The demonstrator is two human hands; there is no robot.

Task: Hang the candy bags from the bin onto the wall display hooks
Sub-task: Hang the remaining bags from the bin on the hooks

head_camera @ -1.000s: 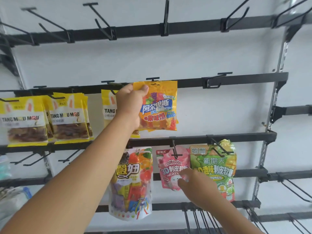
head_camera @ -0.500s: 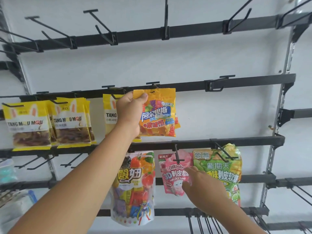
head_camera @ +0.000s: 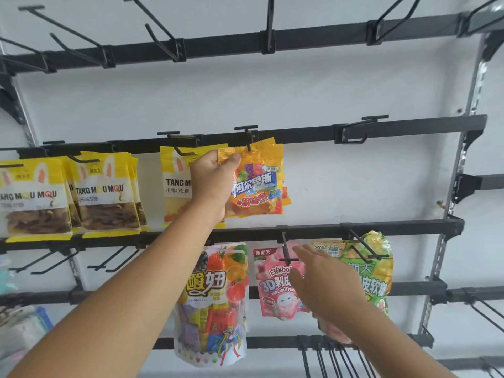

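Note:
My left hand (head_camera: 215, 181) grips the top left corner of an orange candy bag (head_camera: 259, 184), thumb on its front. The bag tilts, its top edge meeting the tip of a black hook (head_camera: 246, 135) on the second rail. Another orange bag shows just behind it. My right hand (head_camera: 324, 285) hovers open with straight fingers in front of a pink candy bag (head_camera: 275, 285) and a green candy bag (head_camera: 373, 268) that hang on the third rail. The bin is out of view.
Yellow snack bags (head_camera: 103, 197) hang at the left of the second rail. A large fruit-printed pouch (head_camera: 215, 304) hangs below my left arm. Bare hooks (head_camera: 354, 129) stick out of the rails at the top, right and lower left.
My left hand has tilted the orange bag and brought its top up against the hook. My right hand has opened its fingers and risen slightly. The camera has tipped a little.

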